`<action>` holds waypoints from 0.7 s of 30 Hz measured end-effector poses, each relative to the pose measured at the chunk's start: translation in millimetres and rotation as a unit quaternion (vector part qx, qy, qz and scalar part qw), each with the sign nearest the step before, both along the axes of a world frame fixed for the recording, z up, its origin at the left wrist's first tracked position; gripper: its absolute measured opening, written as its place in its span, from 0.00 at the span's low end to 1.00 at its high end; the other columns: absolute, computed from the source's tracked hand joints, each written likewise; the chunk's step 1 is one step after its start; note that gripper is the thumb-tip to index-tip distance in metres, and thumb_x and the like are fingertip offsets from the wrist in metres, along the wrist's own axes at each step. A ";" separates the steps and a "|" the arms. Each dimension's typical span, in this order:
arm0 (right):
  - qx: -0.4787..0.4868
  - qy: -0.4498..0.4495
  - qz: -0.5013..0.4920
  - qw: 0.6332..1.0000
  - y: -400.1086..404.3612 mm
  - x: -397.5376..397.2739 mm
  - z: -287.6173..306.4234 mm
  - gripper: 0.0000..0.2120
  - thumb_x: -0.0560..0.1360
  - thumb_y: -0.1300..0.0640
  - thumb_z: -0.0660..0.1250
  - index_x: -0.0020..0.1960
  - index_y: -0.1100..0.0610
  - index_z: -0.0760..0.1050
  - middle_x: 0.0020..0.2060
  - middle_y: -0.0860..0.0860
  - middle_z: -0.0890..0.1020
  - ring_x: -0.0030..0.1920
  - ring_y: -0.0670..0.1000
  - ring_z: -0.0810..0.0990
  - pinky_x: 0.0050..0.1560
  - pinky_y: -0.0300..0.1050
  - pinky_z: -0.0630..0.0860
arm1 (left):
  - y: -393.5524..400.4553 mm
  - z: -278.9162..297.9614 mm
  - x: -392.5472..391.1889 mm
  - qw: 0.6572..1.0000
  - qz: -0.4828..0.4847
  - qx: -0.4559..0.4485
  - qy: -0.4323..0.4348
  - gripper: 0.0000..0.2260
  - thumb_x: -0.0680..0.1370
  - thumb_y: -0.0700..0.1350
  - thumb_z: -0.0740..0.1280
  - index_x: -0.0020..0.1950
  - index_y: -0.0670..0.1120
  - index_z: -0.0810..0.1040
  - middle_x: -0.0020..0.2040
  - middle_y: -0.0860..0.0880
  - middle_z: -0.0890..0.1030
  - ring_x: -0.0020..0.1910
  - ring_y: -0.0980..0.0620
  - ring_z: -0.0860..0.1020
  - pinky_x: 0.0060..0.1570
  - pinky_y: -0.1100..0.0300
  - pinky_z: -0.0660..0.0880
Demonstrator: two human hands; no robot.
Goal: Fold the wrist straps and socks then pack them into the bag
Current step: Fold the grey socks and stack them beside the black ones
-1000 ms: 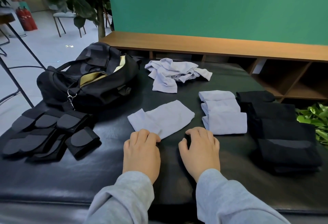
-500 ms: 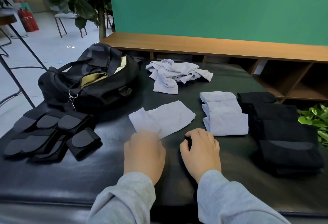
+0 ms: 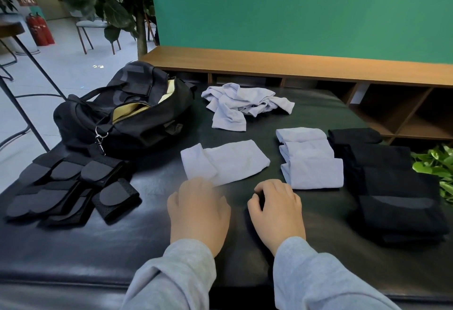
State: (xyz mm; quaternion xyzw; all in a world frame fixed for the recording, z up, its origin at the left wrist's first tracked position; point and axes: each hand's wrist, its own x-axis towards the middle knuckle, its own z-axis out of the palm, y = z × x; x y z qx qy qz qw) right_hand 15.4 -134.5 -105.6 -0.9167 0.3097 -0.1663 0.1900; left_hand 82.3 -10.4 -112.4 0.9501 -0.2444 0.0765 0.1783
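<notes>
Both hands rest apart on the black table point(image 3: 73, 255), fingers curled under. The left hand point(image 3: 198, 214) touches the near edge of one flat lilac sock point(image 3: 230, 161); whether it pinches it, I cannot tell. The right hand point(image 3: 278, 211) holds nothing. Just beyond it lie three folded lilac socks point(image 3: 311, 160), with black folded socks point(image 3: 397, 187) further right, count unclear. A loose lilac heap point(image 3: 242, 104) lies farther ahead. Left of the left hand: black wrist straps point(image 3: 63, 189), count unclear, and one open bag point(image 3: 127, 116). No writing is readable.
</notes>
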 end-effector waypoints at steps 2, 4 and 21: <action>0.001 0.003 -0.004 1.000 -0.2 0.5 -0.4 0.07 0.78 0.50 0.58 0.55 0.47 0.71 0.53 0.42 0.73 0.56 0.43 0.68 0.64 0.41 0.61 | -0.3 0.0 1.1 0.999 -0.030 0.016 0.009 0.20 0.78 0.58 0.52 0.68 0.54 0.66 0.69 0.56 0.64 0.70 0.55 0.58 0.69 0.51 0.52; 0.001 0.007 -0.006 1.000 -0.5 0.4 -0.6 0.09 0.78 0.50 0.58 0.57 0.47 0.71 0.54 0.42 0.73 0.58 0.43 0.68 0.65 0.41 0.61 | -0.6 1.6 1.6 0.998 -0.047 0.033 0.009 0.20 0.79 0.58 0.49 0.70 0.57 0.62 0.71 0.58 0.60 0.71 0.57 0.55 0.71 0.51 0.49; -0.006 0.034 0.017 0.999 0.2 1.9 -1.3 0.20 0.79 0.47 0.55 0.70 0.45 0.64 0.69 0.40 0.66 0.70 0.43 0.61 0.71 0.43 0.53 | -1.0 3.7 0.2 0.999 -0.003 0.036 0.031 0.18 0.78 0.59 0.50 0.65 0.54 0.64 0.68 0.57 0.63 0.70 0.55 0.58 0.70 0.48 0.52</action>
